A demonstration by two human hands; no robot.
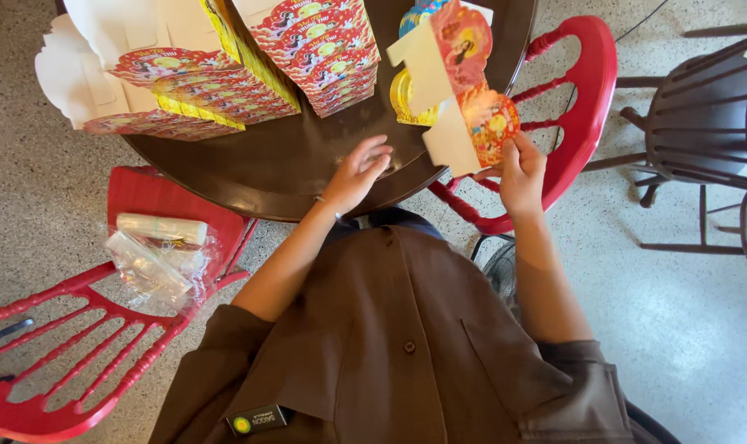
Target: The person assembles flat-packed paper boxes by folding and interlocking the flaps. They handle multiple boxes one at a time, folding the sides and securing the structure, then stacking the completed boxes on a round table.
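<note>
Over the near right edge of the round dark counter (291, 160), you are holding a half-formed paper box (460, 90), red and yellow outside and plain white inside. Your right hand (521, 173) is closed on its lower flap, fingers pinching the printed panel, so the box is hanging partly past the counter's edge, above the red chair (587, 99). Your left hand (359, 173) is resting loosely open on the counter near that same edge, holding nothing.

Toward the far edge, stacks of flat printed blanks (324, 49) are lying in rows, with another fanned stack (176, 90) at the far left. A bag of clear wrappers (156, 259) is sitting on a second red chair (78, 345) below the counter's left edge.

Judging by the open white panels, you are partway through folding this one box into shape. Finishing that probably calls for your free left hand coming over to steady the box while the loose flaps are being tucked.
</note>
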